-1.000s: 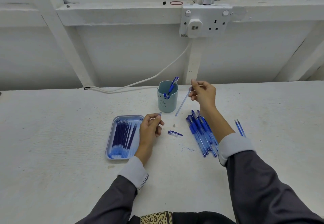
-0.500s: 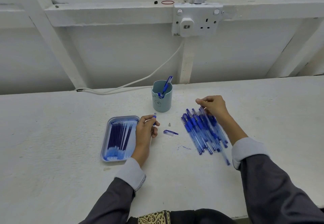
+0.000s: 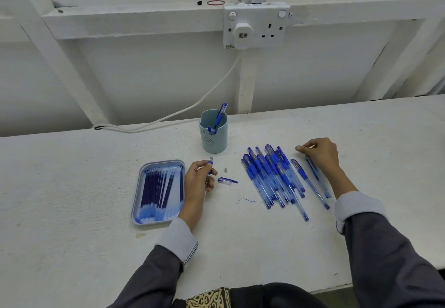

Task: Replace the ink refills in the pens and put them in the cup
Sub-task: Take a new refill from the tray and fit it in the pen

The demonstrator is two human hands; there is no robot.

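Farthest out from my left fingers [image 3: 199, 166], just beyond the back of that hand, the tray [image 3: 163, 162] holds the fresh refills [image 3: 159, 187] side by side. They are thin, light tubes that would bend if levered, so I would lift one by its middle and not by the soft ink end. My left fingers are curled round an opened pen barrel [image 3: 211, 165], gripping it low with its open end pointing up. It is clear, smooth plastic, stiff but slick, and a firm grip near the rubber sleeve seems safest. Just past those fingertips on the table [image 3: 72, 187] lie a tiny metal tip [image 3: 225, 170] and a loose cap [image 3: 227, 181]. Both are small enough to roll or get lost, so each needs a careful pinch. Beyond them stands the cup [image 3: 214, 141] with one finished pen [image 3: 220, 115] leaning in it. Between my two hands the waiting pens [image 3: 272, 175] lie heaped, nearer the right one. My right fingers [image 3: 305, 147] are bent down at the table by the top end of a thin stick [image 3: 314, 170], probably a used refill. I cannot tell whether they pinch it or have let go.
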